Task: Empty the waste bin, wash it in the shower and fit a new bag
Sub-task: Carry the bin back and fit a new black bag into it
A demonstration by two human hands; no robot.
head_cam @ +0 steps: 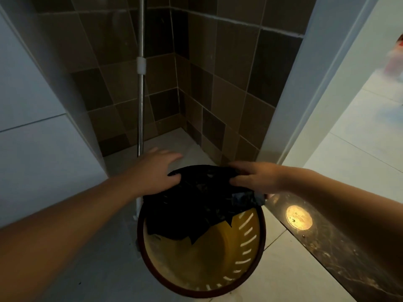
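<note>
A round yellow waste bin (218,258) with a dark brown rim and slotted walls stands on the pale floor below me. A black plastic bag (200,199) hangs partly into it, covering its far half. My left hand (157,173) pinches the bag's upper left edge between thumb and fingers. My right hand (255,176) pinches the upper right edge. Both hands hold the bag's mouth stretched over the bin's far rim. The bin's near half shows bare yellow inside.
A metal pole (141,101) with a white clip stands against the brown tiled corner behind the bin. A dark stone threshold (322,243) with a bright light spot runs at right. White walls flank both sides.
</note>
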